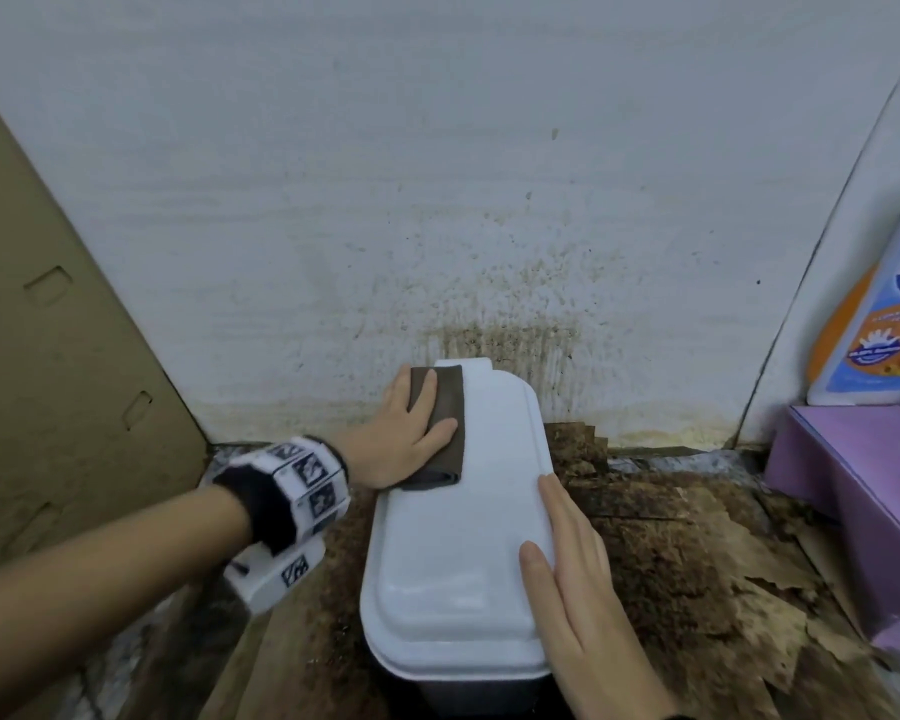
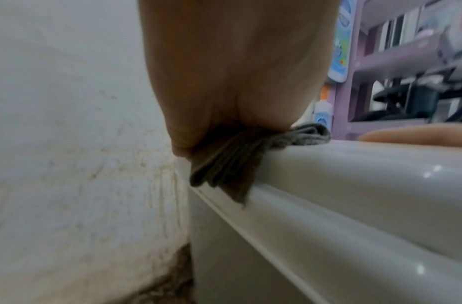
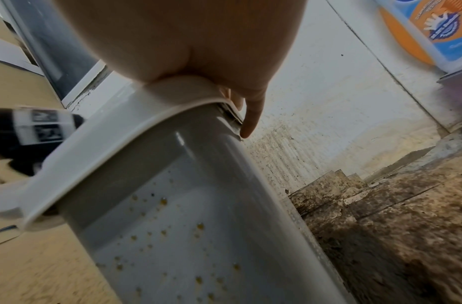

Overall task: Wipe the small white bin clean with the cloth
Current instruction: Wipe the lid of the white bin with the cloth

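Observation:
The small white bin [image 1: 453,553] stands on the floor against the wall with its lid closed. A folded brown cloth [image 1: 445,428] lies on the far left part of the lid. My left hand [image 1: 411,433] presses flat on the cloth with straight fingers; in the left wrist view the cloth [image 2: 224,164] bulges out from under the palm and over the lid's edge [image 2: 341,205]. My right hand [image 1: 572,569] rests flat along the lid's right edge, one finger [image 3: 250,121] hanging over the rim. The bin's side [image 3: 173,216] carries several small orange-brown spots.
A cardboard sheet [image 1: 63,356] leans at the left. The white wall [image 1: 489,226] behind the bin is stained brown. At the right stands a purple shelf [image 1: 853,485] with a blue and orange bottle [image 1: 874,330]. The floor [image 1: 697,563] is dirty and peeling.

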{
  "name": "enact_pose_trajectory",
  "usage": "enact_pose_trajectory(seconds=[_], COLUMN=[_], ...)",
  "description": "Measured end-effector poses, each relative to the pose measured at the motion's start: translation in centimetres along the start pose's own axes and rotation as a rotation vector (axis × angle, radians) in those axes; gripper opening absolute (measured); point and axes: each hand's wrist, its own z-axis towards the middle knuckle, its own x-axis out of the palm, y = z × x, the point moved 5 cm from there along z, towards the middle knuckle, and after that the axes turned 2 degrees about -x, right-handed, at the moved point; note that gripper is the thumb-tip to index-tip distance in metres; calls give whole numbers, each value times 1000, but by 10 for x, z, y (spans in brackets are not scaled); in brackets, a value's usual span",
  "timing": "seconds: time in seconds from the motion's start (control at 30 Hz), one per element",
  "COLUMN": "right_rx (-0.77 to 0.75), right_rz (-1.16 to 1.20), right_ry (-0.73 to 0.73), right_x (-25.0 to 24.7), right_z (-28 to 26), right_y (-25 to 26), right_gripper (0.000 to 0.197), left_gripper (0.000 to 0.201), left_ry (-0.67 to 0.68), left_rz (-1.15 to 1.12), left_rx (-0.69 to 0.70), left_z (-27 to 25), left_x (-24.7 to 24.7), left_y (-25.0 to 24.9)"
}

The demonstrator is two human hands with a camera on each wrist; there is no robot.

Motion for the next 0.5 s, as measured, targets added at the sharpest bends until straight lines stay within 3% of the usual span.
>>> enact_pose_trajectory(seconds=[0.23, 0.5], right_rx=[-13, -23], right_rz=[-16, -28], right_ry=[-6, -10], right_x=[0, 0], right_z=[1, -1], right_y=[1, 0], right_gripper=[51, 55], left_gripper=[78, 67], left_ry=[-57, -110], left_rz=[160, 185], left_rx=[-34, 116], left_z=[61, 57], left_x=[-27, -26], left_y=[-4, -10])
